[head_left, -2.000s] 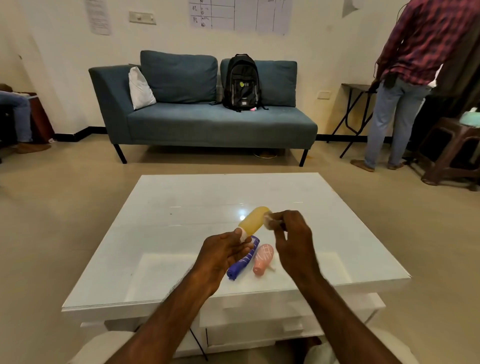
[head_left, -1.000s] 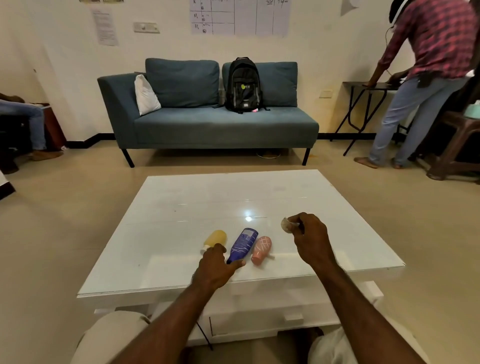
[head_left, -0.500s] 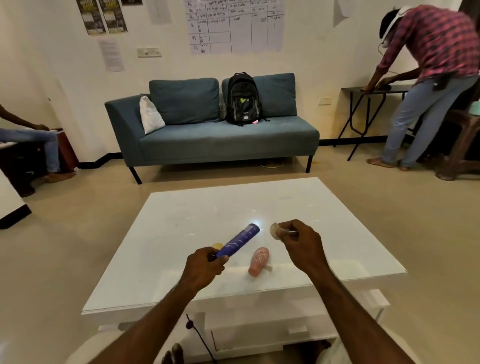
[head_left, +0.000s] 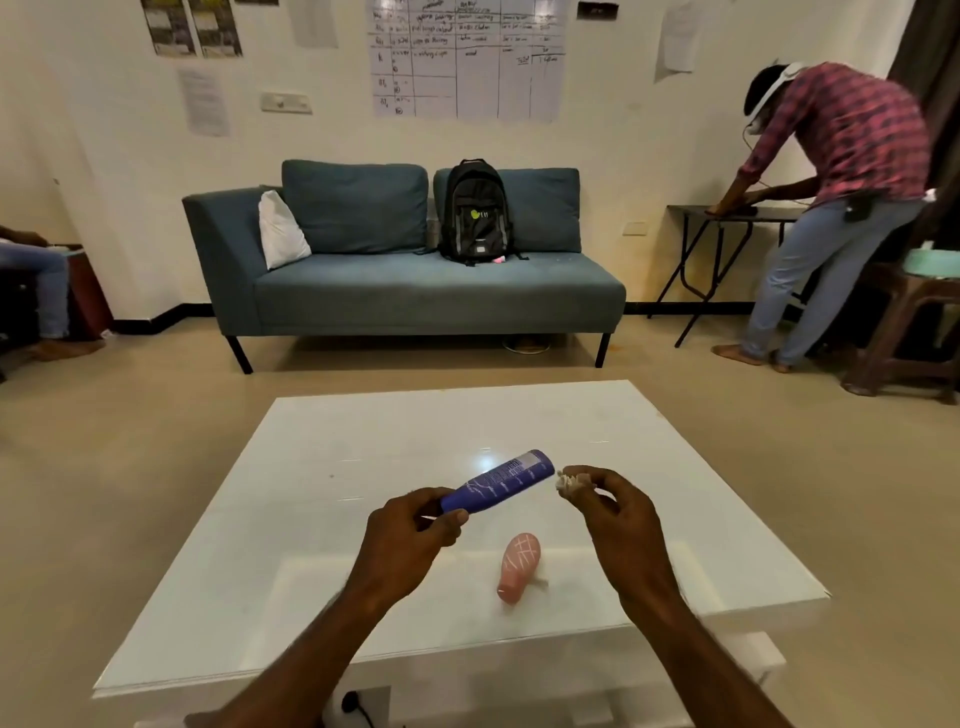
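Grips the lower end of a blue bottle (head_left: 498, 480) with the left hand (head_left: 410, 535), fingers and thumb curled round it, bottle tilted up and to the right in the air above a glossy white low table (head_left: 363, 441). Pinches a small crumpled whitish wad (head_left: 569, 480) in the right hand (head_left: 618, 514), fingertips closed on it, just beside the bottle's raised end; touching or not, impossible to tell. Below and between the 2 hands, near the table's front edge, a pink bottle (head_left: 519, 566) with white lines, lying on its side. Beyond, beige floor (head_left: 156, 441), then a teal sofa (head_left: 415, 291) against the wall, with a black backpack (head_left: 475, 213) upright on the seat and a white cushion (head_left: 280, 231) in its left corner. Above, a hand-ruled chart (head_left: 467, 57) and other sheets on the wall. At right, a person in a checked shirt (head_left: 841, 156) bent over a black folding table (head_left: 727, 213), a brown stool (head_left: 883, 322) near.
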